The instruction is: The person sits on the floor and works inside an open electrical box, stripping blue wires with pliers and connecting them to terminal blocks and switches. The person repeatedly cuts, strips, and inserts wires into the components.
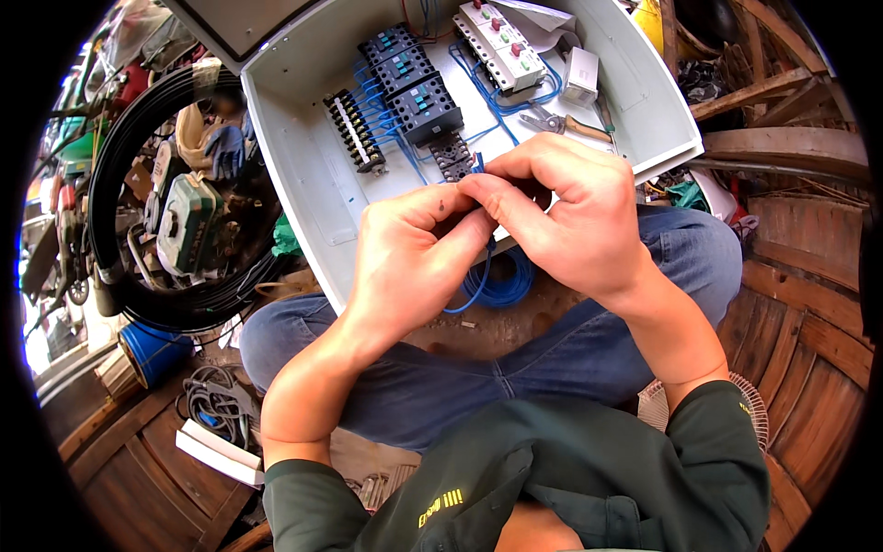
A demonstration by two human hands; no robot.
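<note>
My left hand [405,253] and my right hand [575,216] meet over the front part of a grey electrical enclosure [292,189]. Both are closed, thumbs and forefingers pinched together around a blue wire [478,164]. Its end pokes up between the fingertips; the exact grip is hidden behind them. Below the hands hangs a coil of blue wire [504,281]. Just beyond the fingers sits a small black terminal module [451,155], with black contactors [405,78] in a row behind it. A terminal strip [353,132] with blue wires stands left of these.
White motor breakers [499,46] with red buttons are mounted at the enclosure's back. To their right lie a small white box [579,75] and pliers [544,120]. A large black cable coil [106,212] is on the left. Wooden panels [796,304] lie at the right.
</note>
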